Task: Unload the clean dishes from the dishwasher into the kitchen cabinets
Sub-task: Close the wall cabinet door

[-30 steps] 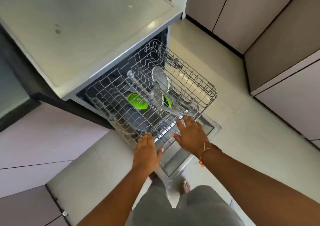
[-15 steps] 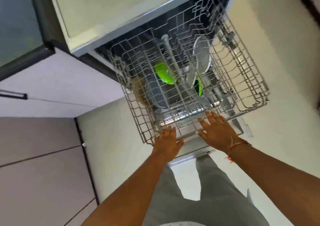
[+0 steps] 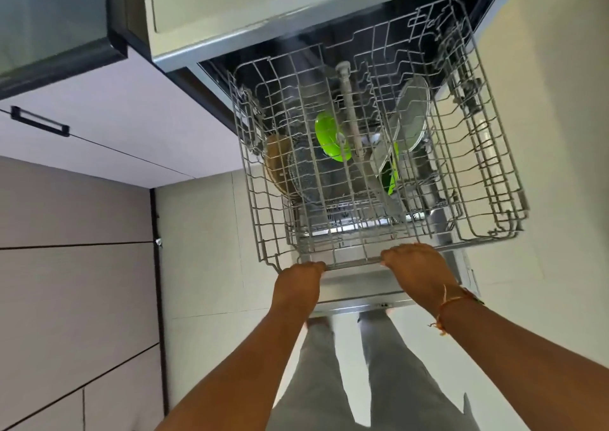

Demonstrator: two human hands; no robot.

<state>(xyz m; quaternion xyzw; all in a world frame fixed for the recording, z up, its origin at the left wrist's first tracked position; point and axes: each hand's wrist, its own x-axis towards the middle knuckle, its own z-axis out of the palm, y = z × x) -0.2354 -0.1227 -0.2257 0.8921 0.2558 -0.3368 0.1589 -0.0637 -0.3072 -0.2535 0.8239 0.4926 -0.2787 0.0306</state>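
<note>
The upper wire rack (image 3: 474,153) of the dishwasher is pulled far out from under the counter and holds no dishes that I can see. My left hand (image 3: 298,287) and my right hand (image 3: 417,270) both curl over its front rail. Through the wires, in the lower rack, stand a bright green plate (image 3: 329,140), a second green piece (image 3: 390,175), a silver metal plate (image 3: 412,114), a dark speckled plate (image 3: 306,180) and a tan plate (image 3: 275,163). A grey spray arm (image 3: 351,107) runs under the upper rack.
The open dishwasher door (image 3: 362,293) lies flat below the rack, right above my legs. The countertop (image 3: 250,8) overhangs the machine. Drawer fronts with a dark handle (image 3: 39,121) and tall cabinet panels (image 3: 72,282) fill the left side. Pale floor tiles (image 3: 540,133) stretch to the right.
My fingers went from lying flat on the rack's front to curling around its rail. The upper rack has slid further out towards me, and my view has tilted down over it.
</note>
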